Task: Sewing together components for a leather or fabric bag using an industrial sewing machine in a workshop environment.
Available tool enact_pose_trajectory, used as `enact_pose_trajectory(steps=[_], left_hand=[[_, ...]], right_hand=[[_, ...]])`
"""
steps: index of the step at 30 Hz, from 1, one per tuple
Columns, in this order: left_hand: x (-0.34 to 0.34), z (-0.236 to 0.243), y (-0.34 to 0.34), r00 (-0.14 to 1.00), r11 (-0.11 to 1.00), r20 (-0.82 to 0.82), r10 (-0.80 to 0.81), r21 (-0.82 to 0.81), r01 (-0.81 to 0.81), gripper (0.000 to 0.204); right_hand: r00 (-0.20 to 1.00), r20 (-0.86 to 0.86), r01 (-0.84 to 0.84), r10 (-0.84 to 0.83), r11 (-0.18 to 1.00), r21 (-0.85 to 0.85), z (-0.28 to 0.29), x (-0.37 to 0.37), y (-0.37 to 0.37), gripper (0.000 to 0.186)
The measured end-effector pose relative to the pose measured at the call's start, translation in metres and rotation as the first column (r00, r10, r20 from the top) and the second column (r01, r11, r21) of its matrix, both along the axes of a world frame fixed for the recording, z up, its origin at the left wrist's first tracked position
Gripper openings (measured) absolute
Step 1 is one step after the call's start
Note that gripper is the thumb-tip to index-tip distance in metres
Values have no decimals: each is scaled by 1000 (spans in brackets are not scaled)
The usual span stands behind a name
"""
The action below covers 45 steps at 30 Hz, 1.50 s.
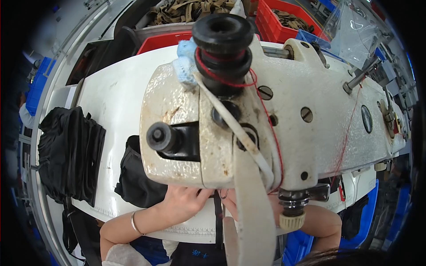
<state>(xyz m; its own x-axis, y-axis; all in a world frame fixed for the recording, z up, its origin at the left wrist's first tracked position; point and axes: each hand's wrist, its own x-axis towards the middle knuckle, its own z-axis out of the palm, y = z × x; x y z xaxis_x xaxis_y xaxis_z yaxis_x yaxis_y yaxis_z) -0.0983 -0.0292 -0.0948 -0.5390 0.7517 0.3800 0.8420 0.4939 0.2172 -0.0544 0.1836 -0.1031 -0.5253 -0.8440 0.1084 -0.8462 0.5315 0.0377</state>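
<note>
A white sewing machine head (173, 106) fills the middle of the view and covers the spot where my hands work. My left hand (184, 203), bangle on its wrist, reaches in from the left with bent fingers closed at a narrow black strap (218, 217). From the other side, my right hand (228, 204), with a ring on one finger, pinches at the same strap. Its back is largely behind a hanging off-white band (253, 208). The needle area and fingertips are hidden. Beside my left hand lies a black fabric piece (137, 179), partly under the machine.
A stack of folded black fabric pieces (69, 155) stands at the left of the white table (111, 93). Red thread runs over the machine's black knob (224, 40). Beyond are a red crate (270, 22) and a heap of brown straps (188, 11). A blue bin (366, 226) sits lower right.
</note>
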Motion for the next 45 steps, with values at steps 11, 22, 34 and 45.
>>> enact_pose_trajectory(steps=[11,22,34,45], left_hand=[[-24,0,-2,988,993,115,-101,-50,107,35],[-23,1,-2,987,992,125,-105,-60,113,38],[-21,-18,-4,973,996,220,-67,-35,76,38],[-11,-4,2,991,997,115,-72,45,67,28]], right_hand=[[866,477,373,-148,827,-421,-35,3,-4,34],[666,738,487,109,686,-541,-16,0,2,48],[536,826,517,-176,842,-156,7,-13,-6,41],[659,724,465,204,646,-605,-34,-7,-5,41]])
